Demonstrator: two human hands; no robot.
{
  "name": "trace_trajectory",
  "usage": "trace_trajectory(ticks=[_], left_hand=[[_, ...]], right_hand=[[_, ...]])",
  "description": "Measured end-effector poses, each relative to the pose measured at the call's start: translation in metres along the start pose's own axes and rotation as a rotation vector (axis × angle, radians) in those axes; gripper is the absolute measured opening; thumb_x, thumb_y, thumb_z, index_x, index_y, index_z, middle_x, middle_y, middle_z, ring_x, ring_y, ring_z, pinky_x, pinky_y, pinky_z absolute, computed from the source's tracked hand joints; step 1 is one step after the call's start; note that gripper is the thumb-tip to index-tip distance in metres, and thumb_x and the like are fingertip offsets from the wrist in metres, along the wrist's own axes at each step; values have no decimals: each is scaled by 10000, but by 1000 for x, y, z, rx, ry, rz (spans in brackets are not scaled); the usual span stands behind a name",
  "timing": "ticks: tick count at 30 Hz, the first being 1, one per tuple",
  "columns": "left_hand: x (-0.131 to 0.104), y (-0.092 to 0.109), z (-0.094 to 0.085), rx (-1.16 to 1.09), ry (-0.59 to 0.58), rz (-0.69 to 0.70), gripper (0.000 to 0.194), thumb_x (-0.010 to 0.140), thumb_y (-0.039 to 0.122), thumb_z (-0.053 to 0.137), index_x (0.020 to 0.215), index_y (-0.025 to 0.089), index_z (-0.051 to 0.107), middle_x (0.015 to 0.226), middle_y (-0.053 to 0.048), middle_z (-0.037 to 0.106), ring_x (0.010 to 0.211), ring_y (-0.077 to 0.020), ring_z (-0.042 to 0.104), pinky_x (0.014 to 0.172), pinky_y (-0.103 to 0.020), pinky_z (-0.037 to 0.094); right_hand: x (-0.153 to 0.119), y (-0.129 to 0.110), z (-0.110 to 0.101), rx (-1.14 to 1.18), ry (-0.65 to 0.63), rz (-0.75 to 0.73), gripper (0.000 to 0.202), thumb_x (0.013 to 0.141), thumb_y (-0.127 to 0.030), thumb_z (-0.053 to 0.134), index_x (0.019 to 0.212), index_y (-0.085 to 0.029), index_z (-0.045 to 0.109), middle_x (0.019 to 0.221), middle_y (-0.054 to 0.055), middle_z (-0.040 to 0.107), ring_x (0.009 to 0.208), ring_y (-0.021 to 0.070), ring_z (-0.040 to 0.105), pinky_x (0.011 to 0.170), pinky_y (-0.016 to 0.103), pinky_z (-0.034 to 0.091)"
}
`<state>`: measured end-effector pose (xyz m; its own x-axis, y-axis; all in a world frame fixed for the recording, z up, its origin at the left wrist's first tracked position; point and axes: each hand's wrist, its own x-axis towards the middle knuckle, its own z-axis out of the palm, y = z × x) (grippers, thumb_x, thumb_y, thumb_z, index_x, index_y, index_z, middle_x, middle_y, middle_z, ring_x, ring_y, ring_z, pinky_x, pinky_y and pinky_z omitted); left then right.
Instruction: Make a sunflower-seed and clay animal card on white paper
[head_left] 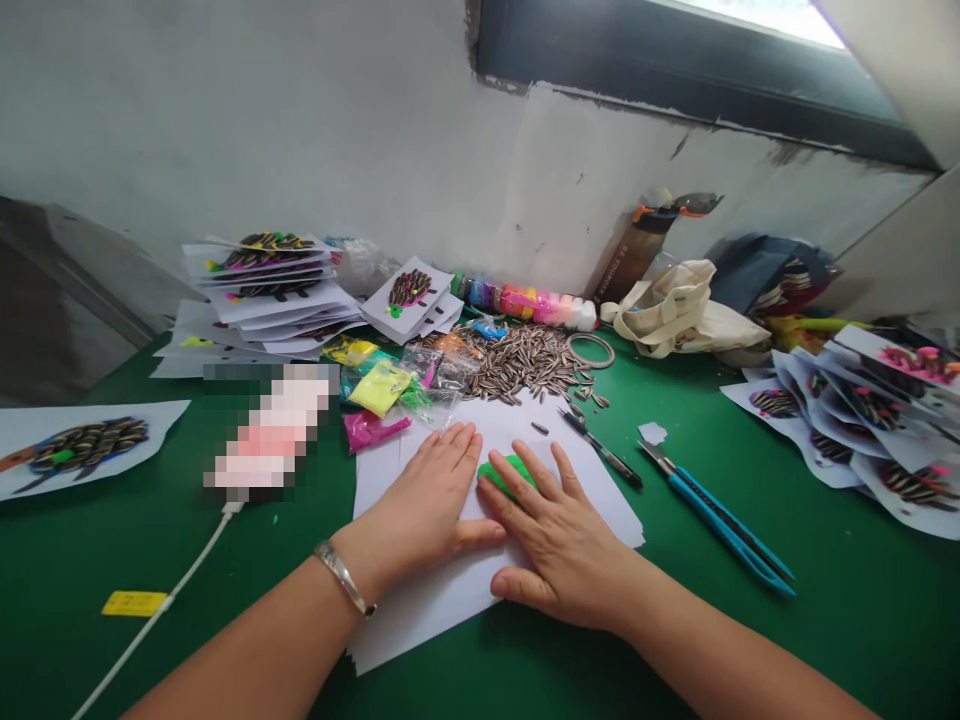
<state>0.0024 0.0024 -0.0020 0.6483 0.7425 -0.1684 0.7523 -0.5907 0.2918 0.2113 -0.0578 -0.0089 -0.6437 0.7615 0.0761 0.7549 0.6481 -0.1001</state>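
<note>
A flattened piece of bright green modelling clay [496, 474] lies on a stack of white paper [427, 610] in front of me. My right hand [551, 525] rests over it with fingers spread, partly covering the clay. Flat on the paper just left of the clay is my left hand [435, 500], its fingers stretched out and its thumb pointing toward the right hand. Neither hand grasps anything. One loose sunflower seed [539, 428] and a black pen [604, 450] lie on the paper beyond and to the right of my hands.
Sunflower seeds [517, 365] are heaped behind the paper, beside clay packets [381, 387] and a tape roll [591, 351]. Blue tweezers [724, 520] lie at right. Seed-picture cards are stacked left [281, 300] and right [862, 410]. A white cable [169, 600] crosses the green table.
</note>
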Motion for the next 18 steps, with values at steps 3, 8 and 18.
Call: trace_trajectory(ticks=[3,8,18], left_hand=[[0,1,0,-19,26,13,945,802,668,541,1495,85,270,1578,-219,185,1467,-332,130,1183,-494,164],[0,2,-2,13,-4,-4,975,796,683,538,1497,66,258,1586,-208,159,1472,-319,110,1191,-461,139],[0,1,-2,-1,22,-4,952,787,659,566,1500,100,272,1580,-196,190,1466,-324,142,1182,-472,178]], right_hand=[[-4,1,1,-35,44,18,865,864,-732,393,1535,-216,216,1601,94,184,1468,391,39,1126,675,-23],[-9,-1,3,-23,-12,12,793,889,-709,368,1527,-254,243,1600,53,206,1473,367,37,1132,650,-80],[-7,5,3,-50,47,77,829,874,-708,402,1522,-209,271,1607,99,163,1469,389,28,1126,661,-38]])
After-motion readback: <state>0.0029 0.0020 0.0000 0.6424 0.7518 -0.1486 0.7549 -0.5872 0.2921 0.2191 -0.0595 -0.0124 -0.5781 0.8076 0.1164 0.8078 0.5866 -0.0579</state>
